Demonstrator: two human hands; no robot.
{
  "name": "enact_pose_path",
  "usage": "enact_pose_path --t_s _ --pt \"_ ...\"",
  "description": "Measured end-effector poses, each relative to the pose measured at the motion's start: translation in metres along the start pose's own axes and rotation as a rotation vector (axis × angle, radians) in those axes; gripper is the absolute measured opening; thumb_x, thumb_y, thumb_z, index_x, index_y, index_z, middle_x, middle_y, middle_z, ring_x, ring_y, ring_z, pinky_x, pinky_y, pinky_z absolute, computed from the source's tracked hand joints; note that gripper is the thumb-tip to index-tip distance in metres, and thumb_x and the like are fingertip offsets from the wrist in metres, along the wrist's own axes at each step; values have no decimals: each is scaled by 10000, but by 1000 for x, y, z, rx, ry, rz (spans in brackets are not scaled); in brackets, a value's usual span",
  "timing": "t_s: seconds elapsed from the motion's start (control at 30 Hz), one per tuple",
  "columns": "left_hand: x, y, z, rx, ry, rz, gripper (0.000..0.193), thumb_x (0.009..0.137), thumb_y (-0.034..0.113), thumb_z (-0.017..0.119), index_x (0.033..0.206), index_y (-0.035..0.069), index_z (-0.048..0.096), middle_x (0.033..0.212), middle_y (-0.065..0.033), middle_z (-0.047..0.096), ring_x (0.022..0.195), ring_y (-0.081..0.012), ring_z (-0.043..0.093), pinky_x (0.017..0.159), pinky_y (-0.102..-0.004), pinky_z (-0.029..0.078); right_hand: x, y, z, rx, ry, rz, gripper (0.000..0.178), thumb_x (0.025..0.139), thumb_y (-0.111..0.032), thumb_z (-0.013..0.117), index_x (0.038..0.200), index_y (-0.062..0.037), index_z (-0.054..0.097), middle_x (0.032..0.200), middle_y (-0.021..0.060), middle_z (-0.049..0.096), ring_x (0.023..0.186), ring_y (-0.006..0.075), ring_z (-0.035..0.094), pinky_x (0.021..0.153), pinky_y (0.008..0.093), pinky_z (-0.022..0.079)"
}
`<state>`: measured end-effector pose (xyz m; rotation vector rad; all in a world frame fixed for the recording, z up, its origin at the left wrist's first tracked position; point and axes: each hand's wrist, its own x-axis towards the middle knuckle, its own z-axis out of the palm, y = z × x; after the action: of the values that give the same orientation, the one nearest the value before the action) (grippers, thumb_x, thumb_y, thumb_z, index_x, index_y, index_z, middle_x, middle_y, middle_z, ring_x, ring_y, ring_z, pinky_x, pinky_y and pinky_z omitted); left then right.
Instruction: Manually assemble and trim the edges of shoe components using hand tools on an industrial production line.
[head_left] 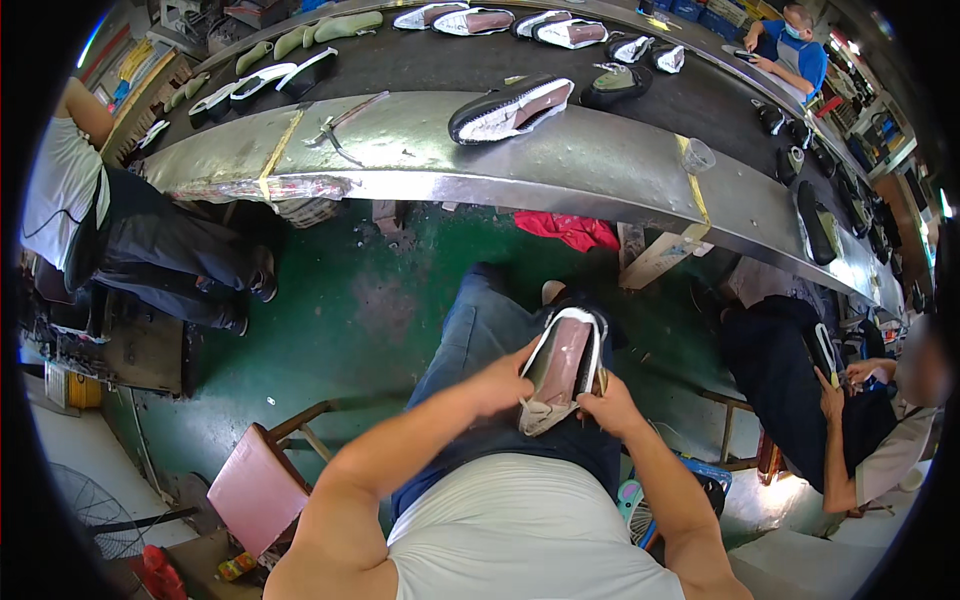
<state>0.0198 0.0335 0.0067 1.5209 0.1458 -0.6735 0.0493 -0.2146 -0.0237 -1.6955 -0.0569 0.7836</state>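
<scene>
Above my lap I hold a shoe upper (566,360) pulled over a last, its underside turned up. A pinkish-brown insole runs along its middle, with white lining edges around it and a loose beige edge at the near end. My left hand (503,384) closes on its left side, thumb near the rim. On the right side my right hand (611,402) grips the near end, fingers bent around the edge. Whether a small tool is also in that hand I cannot make out. Another black shoe upper (512,108), also underside up, lies on the metal bench edge (420,135) ahead.
A dark conveyor belt (400,75) beyond the bench edge carries several shoes and green lasts (348,26). Hand tools (340,130) and a clear cup (698,155) rest on the edge. Co-workers are at left, right and far right. A pink stool (258,490) stands behind left.
</scene>
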Motion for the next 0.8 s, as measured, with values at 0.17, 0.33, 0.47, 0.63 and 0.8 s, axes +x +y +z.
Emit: enact_pose_path --t_s 0.17,0.33,0.47,0.63,0.8 --pt "28 -38 12 -173 -140 16 972 751 29 619 1607 115 166 1454 -134 480 1295 -227 494 1059 -298 400 -21 -1 -21 -121 115 -3 206 932 -136 620 1052 16 548 812 76 658 654 150 642 599 307 542" --pt "-2 -46 38 265 110 127 1038 768 177 755 1573 -3 127 1499 -264 404 1387 -328 427 1149 -338 329 -86 -32 -38 -587 -26 114 249 947 -204 605 1082 4 583 892 184 694 788 268 709 721 387 562" --pt "-4 -48 47 299 103 122 1053 793 138 754 1572 -25 65 1533 -264 356 1424 -321 375 1173 -323 280 -92 -29 -35 -909 -82 -388 400 915 -156 607 1258 43 558 1023 272 660 966 351 676 804 430 556" --pt "-6 -68 45 312 72 189 991 883 251 685 1571 -34 31 1606 -244 231 1489 -297 261 1197 -335 234 -73 -73 -20 -1270 -56 -446 384 900 -142 609 1202 91 571 1032 268 665 956 395 665 830 488 536" --pt "4 -58 58 -595 218 14 720 1041 418 402 1571 -6 163 1612 -174 264 1486 -244 258 1194 -336 232 -56 -77 -14 -1214 -432 -160 231 905 -175 615 994 38 602 965 239 674 878 427 663 803 503 523"
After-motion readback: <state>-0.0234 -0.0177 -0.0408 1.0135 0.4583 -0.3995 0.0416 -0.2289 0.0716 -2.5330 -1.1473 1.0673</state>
